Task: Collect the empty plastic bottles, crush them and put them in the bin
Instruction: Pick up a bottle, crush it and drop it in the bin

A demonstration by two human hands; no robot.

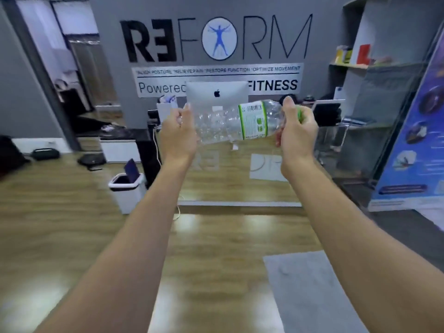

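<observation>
One bottle (223, 126), one bin (129, 200), one monitor (216, 92), two hands: left hand (177, 135), right hand (298, 133).

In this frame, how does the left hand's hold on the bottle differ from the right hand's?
The left hand grips the plastic bottle at its clear base end; the right hand grips its neck end, over the green cap. The right hand sits slightly higher than the left hand. Both curl round the same bottle, held in the air.

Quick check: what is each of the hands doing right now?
Left hand: grips the base end of the plastic bottle.
Right hand: grips the bottle's cap end.
</observation>
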